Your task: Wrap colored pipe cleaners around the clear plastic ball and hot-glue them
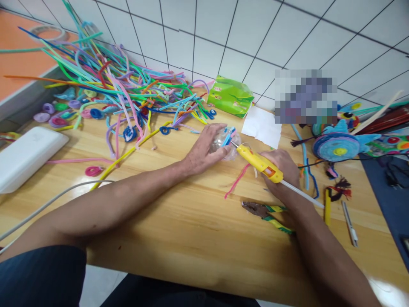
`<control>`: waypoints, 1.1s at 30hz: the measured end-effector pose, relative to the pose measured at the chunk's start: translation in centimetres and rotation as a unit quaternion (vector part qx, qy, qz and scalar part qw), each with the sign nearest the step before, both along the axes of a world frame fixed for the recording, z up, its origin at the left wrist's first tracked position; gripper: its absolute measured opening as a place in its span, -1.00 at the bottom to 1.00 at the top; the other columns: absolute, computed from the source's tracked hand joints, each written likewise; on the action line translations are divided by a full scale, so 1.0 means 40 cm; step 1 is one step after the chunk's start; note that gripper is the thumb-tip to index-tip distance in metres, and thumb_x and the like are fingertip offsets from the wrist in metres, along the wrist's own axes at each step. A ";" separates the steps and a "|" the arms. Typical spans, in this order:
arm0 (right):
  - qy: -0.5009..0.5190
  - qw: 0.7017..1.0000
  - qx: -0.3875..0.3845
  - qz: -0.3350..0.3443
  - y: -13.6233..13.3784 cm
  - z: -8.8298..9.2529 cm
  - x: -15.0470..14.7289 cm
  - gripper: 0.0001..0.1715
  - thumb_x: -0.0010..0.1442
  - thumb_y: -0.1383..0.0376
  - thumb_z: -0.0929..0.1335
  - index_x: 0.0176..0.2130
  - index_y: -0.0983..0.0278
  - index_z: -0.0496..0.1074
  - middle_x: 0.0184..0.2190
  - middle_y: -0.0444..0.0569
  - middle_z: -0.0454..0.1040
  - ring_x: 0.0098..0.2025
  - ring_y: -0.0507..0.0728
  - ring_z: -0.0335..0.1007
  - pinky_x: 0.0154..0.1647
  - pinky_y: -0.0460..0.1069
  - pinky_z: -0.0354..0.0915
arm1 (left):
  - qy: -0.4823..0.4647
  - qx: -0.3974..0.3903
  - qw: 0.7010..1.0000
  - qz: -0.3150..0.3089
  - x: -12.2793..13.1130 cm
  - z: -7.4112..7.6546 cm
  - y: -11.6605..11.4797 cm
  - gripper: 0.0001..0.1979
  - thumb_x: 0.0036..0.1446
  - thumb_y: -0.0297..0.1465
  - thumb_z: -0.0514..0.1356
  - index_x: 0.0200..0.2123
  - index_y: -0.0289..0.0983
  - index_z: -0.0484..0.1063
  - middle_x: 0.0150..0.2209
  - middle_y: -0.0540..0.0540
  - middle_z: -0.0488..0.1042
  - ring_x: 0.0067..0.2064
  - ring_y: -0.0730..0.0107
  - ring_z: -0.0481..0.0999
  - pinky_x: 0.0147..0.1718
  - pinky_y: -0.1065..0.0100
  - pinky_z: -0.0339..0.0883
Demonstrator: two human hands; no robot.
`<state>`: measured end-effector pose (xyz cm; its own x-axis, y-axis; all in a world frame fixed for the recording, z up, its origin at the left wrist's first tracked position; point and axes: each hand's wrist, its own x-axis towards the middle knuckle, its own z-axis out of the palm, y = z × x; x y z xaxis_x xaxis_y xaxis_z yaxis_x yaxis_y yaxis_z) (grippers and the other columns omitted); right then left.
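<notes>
Head view: my left hand [206, 147] curves around a clear plastic piece [220, 143], thumb and fingers apart across it; my right hand [281, 164] is wrapped round a yellow glue gun [255, 160]. The piece lies forward and left of my right hand, along the gun's slanting long axis, the nozzle [234, 145] at its blue strip [228, 138]; whether they touch, I cannot tell.

Near tabletop [179, 234] open; glue gun [257, 162], pliers [262, 211] obstruct right; pipe-cleaner heap [150, 87] far left.
</notes>
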<state>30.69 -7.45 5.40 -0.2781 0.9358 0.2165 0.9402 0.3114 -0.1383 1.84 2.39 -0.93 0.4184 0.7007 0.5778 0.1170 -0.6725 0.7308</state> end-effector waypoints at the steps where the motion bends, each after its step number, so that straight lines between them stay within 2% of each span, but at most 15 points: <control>1: 0.005 1.000 0.001 0.000 0.001 -0.001 -0.001 -0.69 0.47 0.24 0.30 -0.02 0.15 0.65 -0.33 0.17 0.59 -0.13 0.39 0.52 0.00 0.25 0.39 | -0.001 -0.001 1.000 0.000 0.000 -0.001 0.000 -0.36 0.53 0.08 0.22 0.49 -0.06 0.26 0.42 -0.28 0.47 0.46 -0.12 0.48 0.52 -0.25 0.38; 7: 0.022 0.999 0.031 0.004 -0.003 0.007 0.006 -0.75 0.40 0.24 0.33 -0.16 0.19 0.63 -0.34 0.12 0.60 -0.11 0.37 0.57 0.03 0.22 0.40 | -0.002 -0.006 1.000 0.006 0.001 -0.003 0.000 -0.34 0.54 0.12 0.21 0.48 -0.09 0.25 0.40 -0.29 0.47 0.44 -0.05 0.50 0.50 -0.15 0.41; 18: 0.007 1.000 -0.008 -0.006 0.002 0.002 -0.010 -0.68 0.51 0.17 0.31 -0.02 0.14 0.67 -0.33 0.17 0.58 -0.10 0.40 0.52 -0.02 0.24 0.35 | 0.006 -0.003 1.000 0.007 -0.003 0.011 -0.005 -0.35 0.54 0.12 0.21 0.47 -0.09 0.27 0.42 -0.29 0.48 0.46 -0.08 0.49 0.51 -0.20 0.42; 28: 0.020 1.000 -0.017 -0.012 -0.001 0.011 -0.013 -0.67 0.52 0.14 0.29 -0.13 0.13 0.63 -0.33 0.17 0.58 -0.12 0.39 0.49 -0.01 0.25 0.35 | -0.004 0.004 1.000 0.002 0.001 0.001 0.000 -0.35 0.54 0.10 0.21 0.48 -0.09 0.25 0.42 -0.30 0.48 0.46 -0.10 0.49 0.51 -0.22 0.40; 33: 0.025 1.000 -0.010 -0.007 -0.002 0.011 -0.002 -0.73 0.47 0.19 0.30 -0.26 0.12 0.51 -0.35 0.12 0.57 -0.15 0.36 0.48 -0.02 0.23 0.36 | -0.004 0.006 1.000 0.003 0.002 0.000 0.002 -0.35 0.55 0.13 0.19 0.47 -0.08 0.26 0.41 -0.29 0.48 0.46 -0.08 0.49 0.51 -0.20 0.41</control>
